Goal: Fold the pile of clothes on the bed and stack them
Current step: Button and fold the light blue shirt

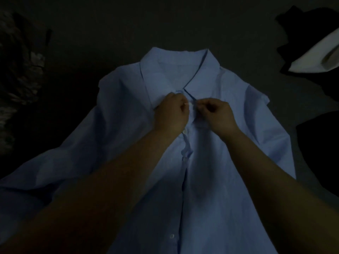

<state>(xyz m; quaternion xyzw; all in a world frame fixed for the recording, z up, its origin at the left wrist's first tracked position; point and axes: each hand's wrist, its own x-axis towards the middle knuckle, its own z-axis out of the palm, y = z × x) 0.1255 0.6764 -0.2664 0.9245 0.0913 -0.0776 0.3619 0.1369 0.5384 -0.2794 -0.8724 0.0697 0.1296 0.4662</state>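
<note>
Blue cotton-looking shirt [211, 162] lies front up and spread across the dark bed [128, 30], its collar [183, 70] just beyond the fingers and its sleeves running out to either side of them. The left hand [170, 114] and right hand [218, 114] meet at the top of the placket, each with fingers curled and pinching an edge of the shirt around a small pale button [189, 104] between the fingertips. Well off to the right of the fingers lie dark clothes [302, 26] with a white piece [315, 59] on them.

Dark clothes [310, 30] right; bare bed [113, 24] beyond.
</note>
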